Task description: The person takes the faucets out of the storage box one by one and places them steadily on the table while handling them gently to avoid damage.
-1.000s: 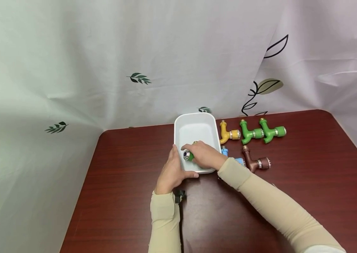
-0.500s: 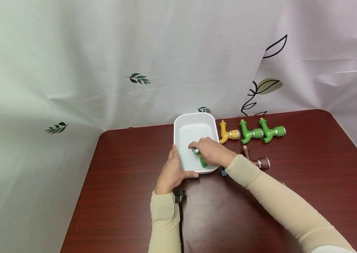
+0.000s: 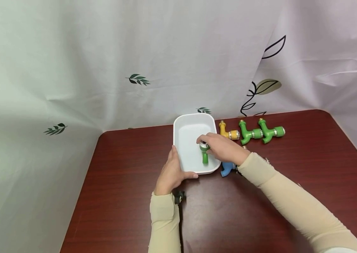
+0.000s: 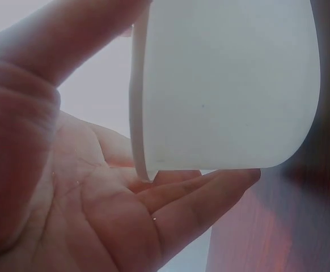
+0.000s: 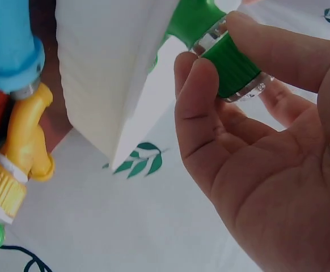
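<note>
A white tray [image 3: 188, 135] stands near the back of the table in the head view. My left hand [image 3: 169, 174] steadies its near left corner, straight fingers along the side wall and thumb along the front wall. In the left wrist view the fingers [image 4: 210, 198] touch the wall. Over the tray's right part, my right hand [image 3: 224, 147] pinches a green water tap [image 3: 205, 157] by its ridged knob, spout downward. Thumb and fingertips press the knob [image 5: 233, 65] in the right wrist view. Whether the tap touches the tray floor, I cannot tell.
Right of the tray lie a yellow tap [image 3: 224, 130], two green taps [image 3: 247, 133] and a blue tap [image 3: 227, 169]. My right forearm mostly hides a brown tap [image 3: 245, 148]. A patterned white curtain [image 3: 172, 63] hangs behind the table [image 3: 127, 158].
My right hand has moved to the right inside the tray with the green tap, whose spout has come into view. The left hand and tray stay almost still.
</note>
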### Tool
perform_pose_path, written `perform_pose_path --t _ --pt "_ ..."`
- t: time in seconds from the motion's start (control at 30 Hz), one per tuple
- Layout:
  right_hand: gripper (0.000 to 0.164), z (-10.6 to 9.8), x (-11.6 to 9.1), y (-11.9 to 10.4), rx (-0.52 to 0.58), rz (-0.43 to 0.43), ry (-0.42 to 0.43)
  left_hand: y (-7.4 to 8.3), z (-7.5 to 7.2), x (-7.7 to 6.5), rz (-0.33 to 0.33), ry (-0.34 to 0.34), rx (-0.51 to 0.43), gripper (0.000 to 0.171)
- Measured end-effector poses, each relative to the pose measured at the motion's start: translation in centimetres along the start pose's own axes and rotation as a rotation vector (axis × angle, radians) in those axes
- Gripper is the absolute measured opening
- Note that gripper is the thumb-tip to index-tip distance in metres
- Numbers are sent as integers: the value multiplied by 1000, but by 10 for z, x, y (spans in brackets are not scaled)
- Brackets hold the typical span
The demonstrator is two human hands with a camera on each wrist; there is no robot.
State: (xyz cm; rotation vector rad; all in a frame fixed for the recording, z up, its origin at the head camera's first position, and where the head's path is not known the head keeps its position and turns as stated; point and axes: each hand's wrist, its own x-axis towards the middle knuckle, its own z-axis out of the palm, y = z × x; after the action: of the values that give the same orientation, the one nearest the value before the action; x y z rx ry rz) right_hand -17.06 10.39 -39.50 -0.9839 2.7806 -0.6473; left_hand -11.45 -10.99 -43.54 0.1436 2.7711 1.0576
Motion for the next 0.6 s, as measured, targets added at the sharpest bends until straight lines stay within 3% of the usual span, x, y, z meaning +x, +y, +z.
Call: perform_pose_path --t 0.17,0.6 --pt "37 -6 -6 3 17 41 8 0 0 -1 -11 0 -9 136" --pt "38 -14 -23 14 99 33 75 0 0 -1 -18 2 -3 135"
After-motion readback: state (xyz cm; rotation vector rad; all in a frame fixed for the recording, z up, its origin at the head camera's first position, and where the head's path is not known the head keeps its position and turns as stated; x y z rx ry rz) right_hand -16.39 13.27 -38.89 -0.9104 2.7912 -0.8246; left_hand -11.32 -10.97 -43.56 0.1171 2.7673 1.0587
